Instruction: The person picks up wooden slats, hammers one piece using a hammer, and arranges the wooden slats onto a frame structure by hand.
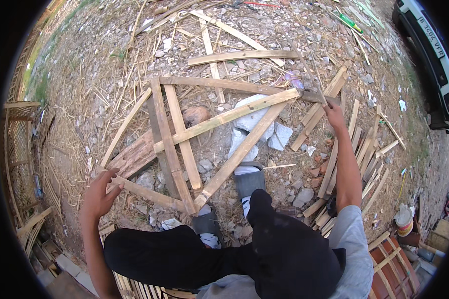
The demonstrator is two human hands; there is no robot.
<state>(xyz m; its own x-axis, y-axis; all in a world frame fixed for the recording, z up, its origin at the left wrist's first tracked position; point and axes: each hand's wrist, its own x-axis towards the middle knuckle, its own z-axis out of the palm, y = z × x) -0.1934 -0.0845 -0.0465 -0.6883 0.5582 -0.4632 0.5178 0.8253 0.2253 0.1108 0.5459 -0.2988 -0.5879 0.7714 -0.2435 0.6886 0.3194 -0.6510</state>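
My left hand (99, 193) has its fingers apart beside the left end of a wooden slat (149, 194). Whether a fingertip touches that slat I cannot tell. At the right, my right hand (336, 117) is closed on a thin wooden strip (316, 72), which points up and away from me. Between my hands, several slats cross in a rough triangle. A long pale slat (229, 119) lies across two upright ones, and another slat (249, 152) slants down toward my feet. A darker slat (219, 83) forms the far side.
Under the slats lie a weathered log (133, 155) and pale stone blocks (254, 117). More slats are piled at the right (356, 144). A white vehicle (434, 55) stands at the far right, a green-handled tool (350, 23) before it. A bucket (404, 219) sits lower right.
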